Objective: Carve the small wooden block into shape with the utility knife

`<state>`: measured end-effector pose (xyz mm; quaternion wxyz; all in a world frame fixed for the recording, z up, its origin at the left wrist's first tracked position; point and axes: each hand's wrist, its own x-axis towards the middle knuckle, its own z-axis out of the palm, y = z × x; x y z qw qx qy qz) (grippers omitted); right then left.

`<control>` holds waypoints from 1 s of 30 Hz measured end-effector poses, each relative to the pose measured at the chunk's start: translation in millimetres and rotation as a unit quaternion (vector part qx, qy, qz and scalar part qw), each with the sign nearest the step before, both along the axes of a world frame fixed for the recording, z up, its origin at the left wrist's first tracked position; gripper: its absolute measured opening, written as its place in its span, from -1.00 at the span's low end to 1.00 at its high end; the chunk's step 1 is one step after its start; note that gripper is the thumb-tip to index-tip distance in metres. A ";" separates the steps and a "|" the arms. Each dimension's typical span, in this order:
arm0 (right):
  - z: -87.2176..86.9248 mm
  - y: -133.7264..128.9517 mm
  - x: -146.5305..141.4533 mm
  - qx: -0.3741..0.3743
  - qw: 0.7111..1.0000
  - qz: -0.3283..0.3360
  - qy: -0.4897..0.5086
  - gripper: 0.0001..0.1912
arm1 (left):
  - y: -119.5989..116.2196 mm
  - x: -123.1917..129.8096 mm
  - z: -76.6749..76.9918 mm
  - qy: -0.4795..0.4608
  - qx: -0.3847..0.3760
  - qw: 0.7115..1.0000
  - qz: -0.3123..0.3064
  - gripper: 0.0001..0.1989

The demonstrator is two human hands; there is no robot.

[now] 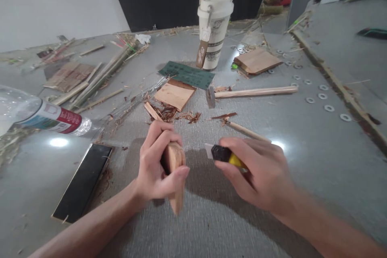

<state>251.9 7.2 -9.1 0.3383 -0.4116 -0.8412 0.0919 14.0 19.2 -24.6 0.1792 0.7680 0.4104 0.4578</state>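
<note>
My left hand (160, 161) is wrapped round a piece of wood (176, 161), held on edge with its lower end tapering downward. In my right hand (256, 169) is a black and yellow utility knife (223, 154), its short blade out and pointing left towards the wood. A gap separates blade and wood. Beyond my hands lie a flat wooden block (175, 94), reddish-brown shavings (169, 113) and a thin stick (248, 131).
A lidded cup (215, 28) stands at the back beside a green sheet (186, 74). A hammer (256, 92), another wood block (258, 61) and several washers (329, 108) lie right. A bottle (45, 115), a phone (83, 181) and bamboo strips (102, 76) lie left.
</note>
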 end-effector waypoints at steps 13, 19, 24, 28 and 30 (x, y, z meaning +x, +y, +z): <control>0.4 0.2 -4.8 -0.030 0.988 0.142 -0.059 -0.56 | -8.2 7.8 1.6 -0.013 0.051 0.995 -0.079 -0.66; -3.6 -1.7 -8.5 -0.040 0.980 0.184 -0.063 -0.51 | -8.2 8.3 0.4 0.011 0.071 0.994 -0.082 -0.51; -2.6 -5.0 -9.8 -0.033 0.986 0.152 -0.066 -0.55 | -5.6 8.0 4.1 0.026 0.065 0.994 -0.079 -0.54; -2.6 -9.2 -10.7 -0.040 0.987 0.136 -0.070 -0.59 | -4.7 8.4 5.6 0.021 0.059 0.995 -0.078 -0.56; -3.0 -10.6 -10.6 -0.042 0.988 0.129 -0.070 -0.60 | -4.9 8.5 5.1 0.022 0.060 0.995 -0.073 -0.56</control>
